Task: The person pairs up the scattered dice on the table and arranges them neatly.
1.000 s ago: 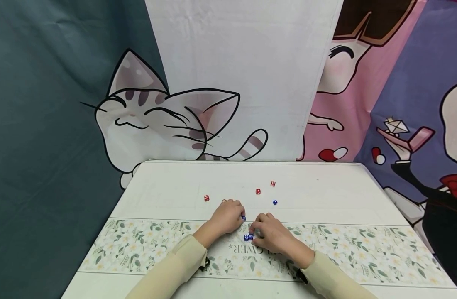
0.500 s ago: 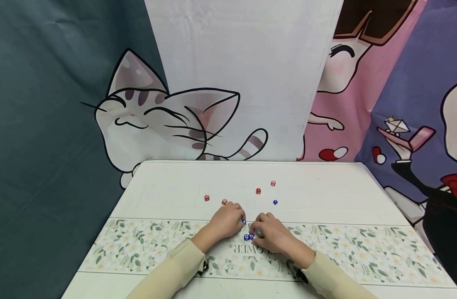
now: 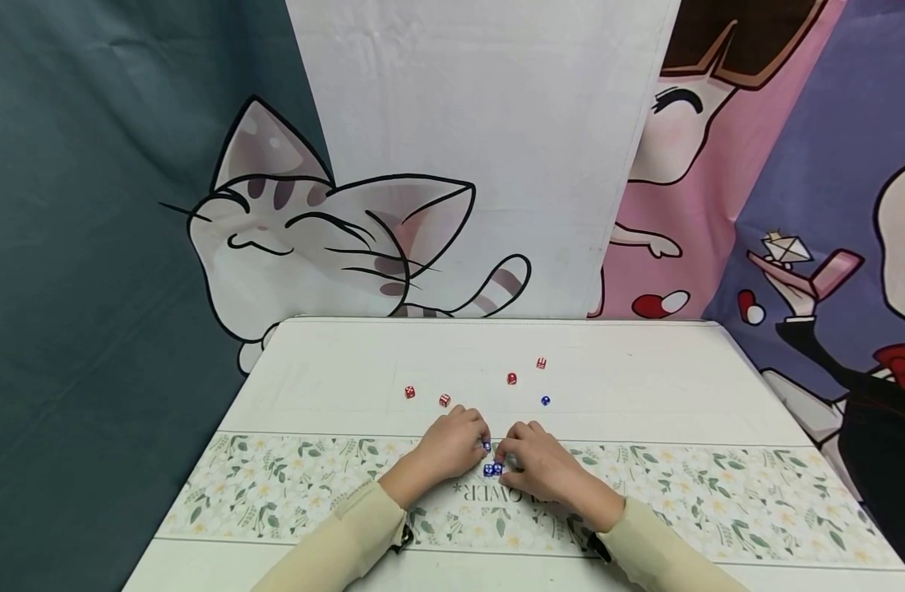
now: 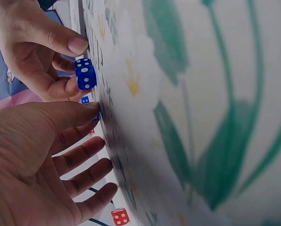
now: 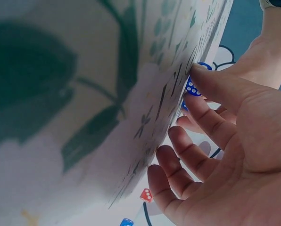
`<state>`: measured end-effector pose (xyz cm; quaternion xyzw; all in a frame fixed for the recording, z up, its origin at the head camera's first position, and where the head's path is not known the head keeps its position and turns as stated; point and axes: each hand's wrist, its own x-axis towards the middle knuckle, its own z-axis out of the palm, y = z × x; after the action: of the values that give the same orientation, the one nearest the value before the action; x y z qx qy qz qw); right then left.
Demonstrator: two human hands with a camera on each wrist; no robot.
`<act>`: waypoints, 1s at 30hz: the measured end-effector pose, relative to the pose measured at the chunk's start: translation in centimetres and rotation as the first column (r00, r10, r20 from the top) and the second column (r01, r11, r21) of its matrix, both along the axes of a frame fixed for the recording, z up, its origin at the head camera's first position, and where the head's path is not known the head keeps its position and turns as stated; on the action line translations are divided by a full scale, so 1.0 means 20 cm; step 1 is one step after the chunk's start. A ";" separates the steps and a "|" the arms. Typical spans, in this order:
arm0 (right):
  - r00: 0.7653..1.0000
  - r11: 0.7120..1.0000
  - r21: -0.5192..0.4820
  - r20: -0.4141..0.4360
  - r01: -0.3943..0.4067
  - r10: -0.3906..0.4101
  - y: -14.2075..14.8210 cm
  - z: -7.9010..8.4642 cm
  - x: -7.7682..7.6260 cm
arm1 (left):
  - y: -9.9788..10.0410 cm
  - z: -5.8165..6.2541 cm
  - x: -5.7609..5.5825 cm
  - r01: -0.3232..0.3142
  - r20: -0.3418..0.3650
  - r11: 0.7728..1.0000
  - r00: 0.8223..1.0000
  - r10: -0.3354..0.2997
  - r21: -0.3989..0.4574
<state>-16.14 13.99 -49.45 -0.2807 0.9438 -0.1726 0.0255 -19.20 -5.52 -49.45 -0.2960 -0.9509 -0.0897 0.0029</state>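
My left hand (image 3: 452,442) pinches a blue die (image 3: 487,446) between thumb and index finger, low over the floral strip; in the left wrist view the thumb hides most of it. Two more blue dice sit side by side just nearer to me, the left one (image 3: 488,470) touching or nearly touching the right one (image 3: 498,469). At that right-hand die, my right hand (image 3: 541,464) has its thumb and index finger on either side. The right wrist view shows dotted blue faces (image 5: 193,88) between these fingertips, the other fingers loosely bent.
Beyond the hands lie red dice, two on the left (image 3: 410,392) (image 3: 445,400) and two on the right (image 3: 512,378) (image 3: 542,363). A single blue die (image 3: 545,400) lies near the right pair. The white table (image 3: 334,353) ends at a cartoon-printed curtain (image 3: 452,123).
My left hand has drawn its blue die toward me and slightly right, closer to the pair, uncovering a red die behind it. The right hand has stayed in place.
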 end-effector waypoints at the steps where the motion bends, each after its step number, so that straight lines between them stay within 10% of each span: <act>1: 1.000 1.000 -0.001 -0.001 0.000 0.000 0.00 0.00 0.00 | 0.00 0.00 0.00 -0.001 -0.001 1.000 1.000 0.001 -0.001; 17: 0.995 1.000 0.002 0.096 -0.016 0.016 0.02 0.06 -0.03 | 0.01 -0.01 0.00 -0.018 0.012 1.000 1.000 0.018 -0.006; 30: 0.993 0.990 -0.070 0.031 0.119 -0.117 0.16 0.18 -0.16 | 0.00 -0.01 0.00 -0.011 0.001 1.000 1.000 0.011 0.023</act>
<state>-19.44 17.17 -45.83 -0.2229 0.9515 -0.2115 0.0176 -19.14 -5.59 -49.55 -0.2910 -0.9514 -0.1006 0.0065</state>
